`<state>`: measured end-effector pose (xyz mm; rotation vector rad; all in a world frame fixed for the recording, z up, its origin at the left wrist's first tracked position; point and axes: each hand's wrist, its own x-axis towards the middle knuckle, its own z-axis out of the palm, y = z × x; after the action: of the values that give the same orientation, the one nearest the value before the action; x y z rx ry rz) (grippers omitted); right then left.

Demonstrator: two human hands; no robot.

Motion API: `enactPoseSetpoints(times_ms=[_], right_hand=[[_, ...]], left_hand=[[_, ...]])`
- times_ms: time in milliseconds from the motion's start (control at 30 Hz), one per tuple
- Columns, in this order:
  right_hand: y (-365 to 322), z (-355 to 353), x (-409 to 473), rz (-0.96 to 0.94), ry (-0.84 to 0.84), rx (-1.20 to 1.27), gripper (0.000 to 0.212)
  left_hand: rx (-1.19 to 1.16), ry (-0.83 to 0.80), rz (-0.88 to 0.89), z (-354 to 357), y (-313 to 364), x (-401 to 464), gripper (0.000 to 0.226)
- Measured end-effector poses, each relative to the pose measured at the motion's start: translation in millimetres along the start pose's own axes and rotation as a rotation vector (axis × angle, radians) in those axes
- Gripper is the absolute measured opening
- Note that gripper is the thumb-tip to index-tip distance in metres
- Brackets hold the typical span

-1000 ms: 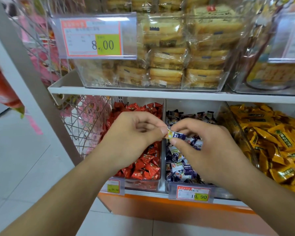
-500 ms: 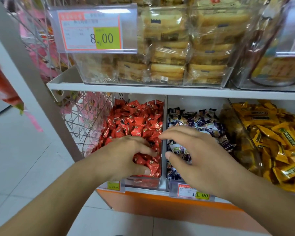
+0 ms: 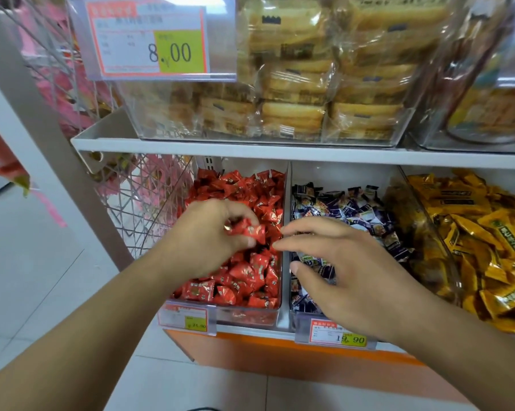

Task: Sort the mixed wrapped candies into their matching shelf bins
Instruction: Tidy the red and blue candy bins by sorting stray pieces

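- Here, I see my left hand (image 3: pixel 208 232) over the red-candy bin (image 3: pixel 247 314), its grip pinched on a red wrapped candy (image 3: pixel 254 232) between thumb and fingertips.
- The held candy is glossy red foil with crimped ends and a small pale printed mark, matching the red candies (image 3: pixel 244 274) heaped below it.
- My right hand (image 3: pixel 354 271) hovers over the middle bin (image 3: pixel 303 324), its grip wide and holding nothing, fingertips close to the clear divider between the two bins.
- The middle bin holds dark blue and white wrapped candies (image 3: pixel 348 206), small pillow packs with printed pictures.
- To the right sits a bin of yellow wrapped candies (image 3: pixel 487 241) with green labels.
- Price tags hang on the bin fronts; one (image 3: pixel 339 336) reads 19.90.
- On the shelf (image 3: pixel 250 151) above stand clear boxes of wrapped pastries (image 3: pixel 294 114).
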<state>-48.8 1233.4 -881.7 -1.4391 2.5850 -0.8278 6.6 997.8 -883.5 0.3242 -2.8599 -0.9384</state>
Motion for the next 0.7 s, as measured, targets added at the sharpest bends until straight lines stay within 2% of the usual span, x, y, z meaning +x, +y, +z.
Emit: enactPoseSetpoints(times_ms=[133, 200, 300, 367, 467, 567, 700], right_hand=[[-1, 0, 0, 0.013, -0.016, 0.01, 0.035], [-1, 0, 0, 0.014, -0.018, 0.007, 0.036], [1, 0, 0, 0.018, -0.025, 0.002, 0.038], [1, -1, 1, 0.021, -0.034, 0.004, 0.039], [1, -2, 3, 0.031, -0.027, 0.045, 0.039], [0, -1, 4, 0.05, -0.011, 0.058, 0.039], [-1, -2, 1, 0.061, -0.027, 0.037, 0.042]], left_hand=[[0.082, 0.237, 0.025, -20, 6, 25, 0.024], [0.206, 0.249, 0.053, -20, 6, 36, 0.037], [0.312, 0.167, 0.108, -13, 1, 35, 0.057], [0.325, 0.117, 0.169, -9, -1, 24, 0.055], [0.236, -0.073, 0.209, -2, -4, 6, 0.044], [0.264, -0.239, 0.234, 7, -7, -4, 0.055], [0.339, -0.313, 0.233, 16, -5, -4, 0.067]])
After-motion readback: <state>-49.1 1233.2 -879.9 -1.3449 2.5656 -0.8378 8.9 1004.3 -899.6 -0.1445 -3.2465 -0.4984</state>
